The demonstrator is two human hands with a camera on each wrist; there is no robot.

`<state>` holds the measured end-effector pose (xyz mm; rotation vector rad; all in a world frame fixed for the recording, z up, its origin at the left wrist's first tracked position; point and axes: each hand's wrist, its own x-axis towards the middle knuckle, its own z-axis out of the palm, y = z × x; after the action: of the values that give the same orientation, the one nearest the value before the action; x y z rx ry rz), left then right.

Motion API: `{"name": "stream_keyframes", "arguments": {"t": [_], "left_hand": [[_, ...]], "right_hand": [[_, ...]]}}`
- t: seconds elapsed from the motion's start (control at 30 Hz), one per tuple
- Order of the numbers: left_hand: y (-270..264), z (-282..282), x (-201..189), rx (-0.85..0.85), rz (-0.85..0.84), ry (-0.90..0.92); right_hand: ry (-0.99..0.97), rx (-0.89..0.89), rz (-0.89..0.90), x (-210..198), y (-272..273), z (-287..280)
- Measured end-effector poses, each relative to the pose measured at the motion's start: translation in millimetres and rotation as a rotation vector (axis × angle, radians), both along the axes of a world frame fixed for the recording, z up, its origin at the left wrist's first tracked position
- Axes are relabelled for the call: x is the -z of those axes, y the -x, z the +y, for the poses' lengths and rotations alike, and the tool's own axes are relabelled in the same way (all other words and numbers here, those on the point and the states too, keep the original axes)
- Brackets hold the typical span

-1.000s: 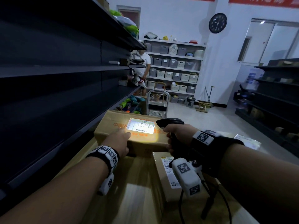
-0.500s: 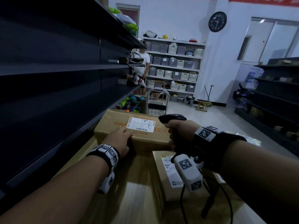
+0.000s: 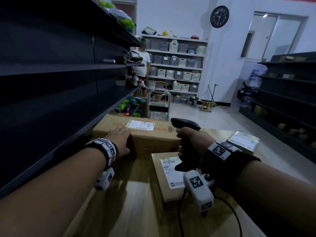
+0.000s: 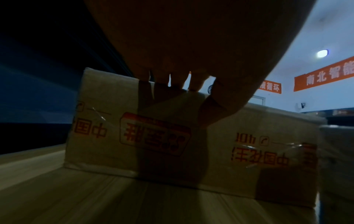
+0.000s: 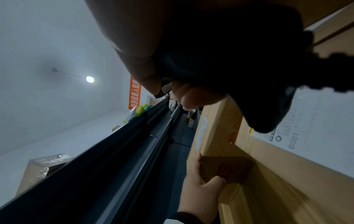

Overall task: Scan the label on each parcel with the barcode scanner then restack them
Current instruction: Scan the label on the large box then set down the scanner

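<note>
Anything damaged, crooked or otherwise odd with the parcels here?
The large parcel sits upside down: the red print on its near side reads inverted in the left wrist view. Its label on top lies flat. The left hand rests on its corner; the right hand holds the barcode scanner. No damage visible.

a long brown cardboard box (image 3: 136,134) with orange print lies flat on the wooden table, its white shipping label (image 3: 140,125) face up on top. the orange print on its near side reads upside down in the left wrist view, and clear tape runs over its edges. just in front of it, to the right, a flatter brown box (image 3: 166,178) lies flat, its white label (image 3: 171,171) also face up. a third parcel (image 3: 243,141) with a shiny wrapped top sits well apart at the right edge of the table. the black barcode scanner (image 3: 185,127) is held upright above the flatter box, head pointing toward the long box.
</note>
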<state>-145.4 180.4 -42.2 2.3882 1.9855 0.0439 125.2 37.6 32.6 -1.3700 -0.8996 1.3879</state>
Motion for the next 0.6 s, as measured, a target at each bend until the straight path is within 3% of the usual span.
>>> {"name": "stream_keyframes", "arguments": {"t": [0.17, 0.33, 0.47, 0.6], "left_hand": [[-9.3, -37.7, -4.8, 0.008, -0.203, 0.004], [-31.6, -100.0, -7.9, -0.036, -0.765, -0.117], [-67.8, -163.2, -11.1, -0.013, -1.104, -0.223], [-113.2, -235.0, -7.1, 0.158, -1.324, -0.102]], "right_hand": [[-0.076, 0.032, 0.102, -2.3, -9.7, -20.5], [-0.138, 0.039, 0.140, -0.2, -24.1, -56.3], [-0.181, 0.067, 0.185, 8.1, -37.7, -88.9], [-0.224, 0.163, 0.282, 17.5, -59.8, -119.5]]}}
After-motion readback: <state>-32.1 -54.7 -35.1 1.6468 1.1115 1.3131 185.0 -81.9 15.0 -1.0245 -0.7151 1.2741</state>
